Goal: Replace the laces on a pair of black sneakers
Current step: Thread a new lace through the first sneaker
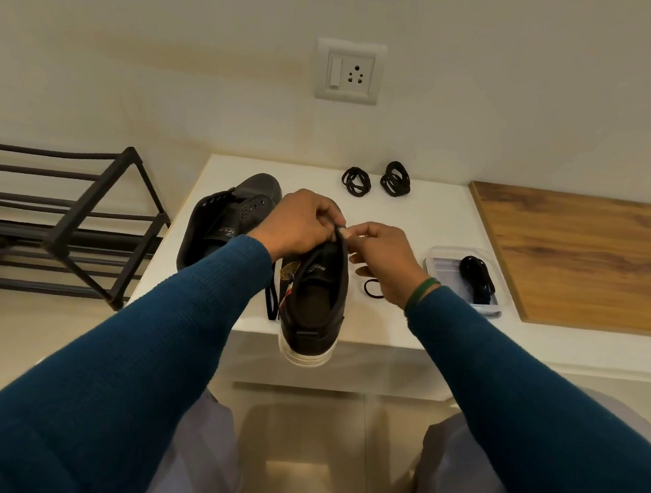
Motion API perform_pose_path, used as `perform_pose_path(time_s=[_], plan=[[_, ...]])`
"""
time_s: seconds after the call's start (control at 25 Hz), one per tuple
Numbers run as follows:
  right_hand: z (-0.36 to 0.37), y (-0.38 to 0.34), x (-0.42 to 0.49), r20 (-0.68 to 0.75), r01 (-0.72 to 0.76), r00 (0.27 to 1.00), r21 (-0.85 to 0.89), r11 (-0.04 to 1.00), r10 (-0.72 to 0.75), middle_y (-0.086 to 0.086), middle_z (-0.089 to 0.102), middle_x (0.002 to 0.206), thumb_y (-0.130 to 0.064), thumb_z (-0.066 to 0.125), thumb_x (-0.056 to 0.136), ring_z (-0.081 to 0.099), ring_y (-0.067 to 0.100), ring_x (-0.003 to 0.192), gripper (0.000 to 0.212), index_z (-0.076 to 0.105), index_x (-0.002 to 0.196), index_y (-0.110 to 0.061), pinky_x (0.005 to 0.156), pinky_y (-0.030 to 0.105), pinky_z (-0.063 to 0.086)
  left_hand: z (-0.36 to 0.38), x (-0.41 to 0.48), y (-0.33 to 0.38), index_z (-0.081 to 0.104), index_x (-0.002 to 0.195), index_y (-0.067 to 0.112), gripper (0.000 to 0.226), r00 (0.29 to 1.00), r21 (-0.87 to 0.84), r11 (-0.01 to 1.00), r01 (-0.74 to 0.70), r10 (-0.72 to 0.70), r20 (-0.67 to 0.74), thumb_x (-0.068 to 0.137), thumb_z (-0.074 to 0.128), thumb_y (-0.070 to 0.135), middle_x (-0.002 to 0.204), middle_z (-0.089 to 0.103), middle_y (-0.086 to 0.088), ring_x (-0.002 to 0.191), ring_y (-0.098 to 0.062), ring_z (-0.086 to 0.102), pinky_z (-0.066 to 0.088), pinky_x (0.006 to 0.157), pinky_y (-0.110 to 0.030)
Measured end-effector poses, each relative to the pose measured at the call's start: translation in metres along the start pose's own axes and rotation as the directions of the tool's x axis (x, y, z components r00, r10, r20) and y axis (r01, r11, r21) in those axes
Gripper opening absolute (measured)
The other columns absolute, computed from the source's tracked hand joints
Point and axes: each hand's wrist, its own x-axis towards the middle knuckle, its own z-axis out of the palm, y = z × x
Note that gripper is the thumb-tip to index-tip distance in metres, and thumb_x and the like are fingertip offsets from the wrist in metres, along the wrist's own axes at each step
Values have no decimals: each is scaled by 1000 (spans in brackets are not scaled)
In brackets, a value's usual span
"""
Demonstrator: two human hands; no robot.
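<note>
A black sneaker (pixel 314 303) with a white sole stands at the table's front edge, heel toward me and overhanging the edge. My left hand (pixel 302 224) grips its tongue and upper at the top. My right hand (pixel 382 257) pinches a black lace end right at the eyelets beside the left fingers. A loose stretch of black lace (pixel 272 300) hangs left of the shoe. The second black sneaker (pixel 226 217) lies unlaced behind and to the left. Two coiled black laces (pixel 355 182) (pixel 396 179) sit at the table's back.
A clear plastic tray (pixel 444 267) holding a bundled black lace (pixel 477 278) stands right of the shoe. A small black loop (pixel 373 288) lies under my right wrist. A wooden board (pixel 582 258) is at the right, a black metal shoe rack (pixel 70 223) at the left.
</note>
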Motion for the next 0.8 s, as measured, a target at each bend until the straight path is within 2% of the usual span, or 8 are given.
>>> perform_pose_path(time_s=[0.12, 0.24, 0.36, 0.4, 0.48, 0.6, 0.68, 0.8], plan=[[2, -22, 4, -179, 101, 983, 284, 953, -51, 7, 66, 88, -2, 48, 96, 67, 24, 83, 19, 58, 86, -15, 68, 36, 54, -2, 1, 0, 76, 105, 24, 28, 1000, 31, 999, -14, 13, 27, 90, 63, 5, 97, 73, 8, 91, -4, 67, 48, 82, -13], [-35, -55, 10, -202, 204, 976, 684, 701, -87, 6, 64, 72, -7, 39, 102, 58, 20, 55, 18, 51, 90, -11, 48, 31, 50, -3, 0, -3, 76, 103, 27, 28, 999, 46, 999, -4, 2, 32, 92, 60, 6, 99, 71, 11, 89, -7, 67, 49, 75, -11], [-61, -51, 9, -94, 263, 951, -248, 932, -293, 0, 68, 78, -32, 66, 94, 53, 8, 55, 18, 68, 93, -14, 50, 26, 45, -3, 0, -5, 75, 104, 28, 27, 999, 42, 999, 10, -11, 36, 94, 60, 9, 105, 71, 10, 90, -7, 65, 48, 77, -14], [-57, -41, 5, 62, 246, 963, -606, 757, -263, -2, 68, 85, -39, 70, 90, 58, 7, 67, 21, 72, 96, -19, 61, 27, 48, -3, -1, -6, 75, 105, 28, 27, 999, 43, 999, 12, -14, 35, 94, 60, 10, 106, 70, 10, 91, -5, 64, 45, 76, -12], [-41, -28, 2, 364, 386, 920, -781, 491, -144, 0, 69, 92, -36, 71, 91, 59, 10, 79, 21, 75, 101, -17, 73, 29, 46, -3, -2, -7, 75, 107, 27, 26, 1000, 52, 999, 8, -10, 29, 94, 59, 10, 107, 70, 10, 95, -3, 62, 39, 75, -10], [-41, -52, 0, 192, 541, 836, -140, 829, -514, 2, 73, 87, -25, 66, 96, 58, 10, 75, 14, 75, 97, -14, 66, 27, 47, -3, -4, -7, 75, 110, 26, 26, 1000, 49, 999, 12, -13, 18, 95, 59, 11, 112, 71, 8, 98, -4, 60, 41, 86, -16], [-64, -71, 3, -207, 541, 839, 421, 728, -504, -4, 72, 99, -32, 59, 99, 63, 12, 94, 13, 69, 100, -23, 78, 34, 51, -2, -4, -7, 75, 111, 25, 27, 999, 29, 999, 27, -27, 19, 94, 59, 11, 115, 71, 8, 103, -5, 60, 42, 92, -20], [-75, -63, 4, -276, 403, 913, 728, 555, -300, 0, 69, 102, -33, 53, 102, 67, 19, 103, 16, 62, 100, -20, 89, 50, 53, -1, -2, -7, 75, 110, 26, 26, 999, 38, 999, 35, -36, 33, 92, 63, 12, 114, 72, 8, 102, -5, 62, 45, 95, -23]])
